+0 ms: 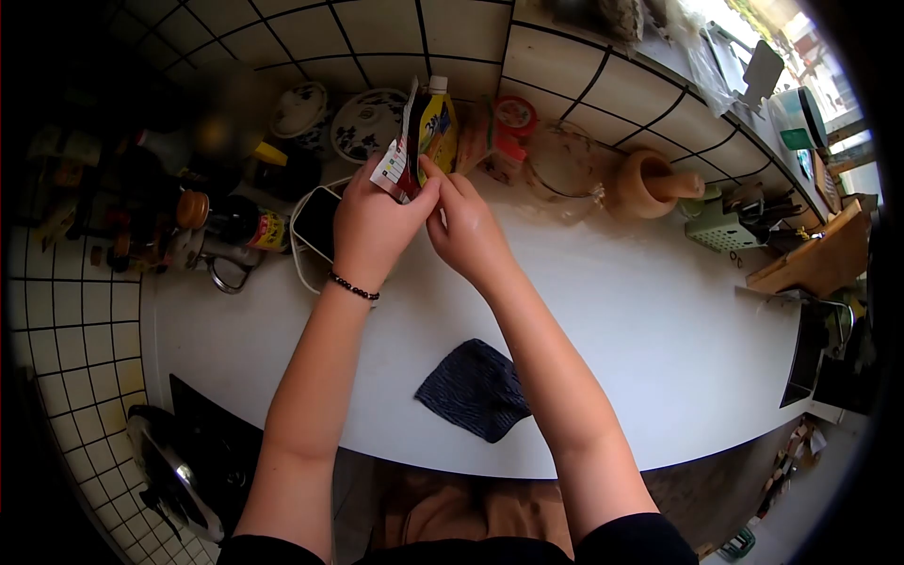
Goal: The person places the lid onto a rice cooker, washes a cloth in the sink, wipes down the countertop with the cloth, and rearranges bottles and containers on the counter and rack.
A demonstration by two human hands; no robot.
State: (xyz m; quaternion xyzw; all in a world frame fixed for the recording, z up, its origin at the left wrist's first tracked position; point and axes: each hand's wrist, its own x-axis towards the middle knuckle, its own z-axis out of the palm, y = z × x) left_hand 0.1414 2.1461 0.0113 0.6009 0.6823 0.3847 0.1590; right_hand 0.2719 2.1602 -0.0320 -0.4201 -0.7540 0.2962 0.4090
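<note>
My left hand [375,226], with a dark bead bracelet at its wrist, is closed around a red and white packet [395,172]. The packet is tilted and partly covered by my fingers, so its contents cannot be told. My right hand [468,229] meets the left one, its fingers bent and pressed at the packet's right side. Just behind the fingertips stands a yellow pouch [443,132] with a white cap, its lower part hidden by my hand. Below my forearms, a dark blue cloth [476,391] lies on the white counter [650,358], partly behind my right forearm.
Blue-and-white lidded pots [367,122] stand along the tiled wall. Jars and bottles [268,231] crowd the left. A wooden mortar [640,188] with pestle and a green utensil basket [718,229] are at right. A pot lid [174,476] sits at lower left.
</note>
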